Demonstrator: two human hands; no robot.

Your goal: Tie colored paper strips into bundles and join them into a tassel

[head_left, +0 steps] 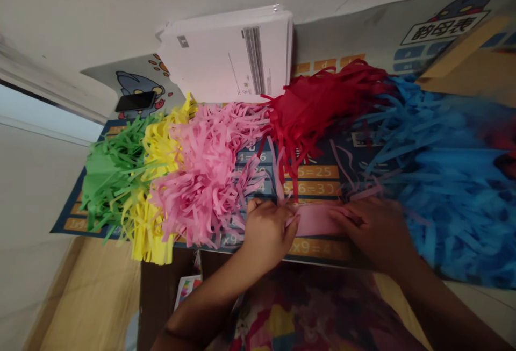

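A pink fringed paper [318, 220] is stretched between my two hands near the front edge of the table, its uncut middle band flat and its strips spreading to both sides. My left hand [269, 228] is closed on its left end, fingers curled. On the right end, my right hand [373, 228] grips it with thumb and fingers, slightly blurred. Left of my left hand lies a heap of pink fringed paper [201, 173]. Red fringed paper [322, 104] rests behind my hands, and a large blue fringed pile [455, 195] is beside my right hand.
Yellow [155, 147] and green fringed paper [115, 173] lie at the left. A white package [226, 61] leans on the wall, with a dark phone [136, 101] to its left. Brown paper or card [475, 66] sits at the back right. The printed mat [314, 249] covers the table.
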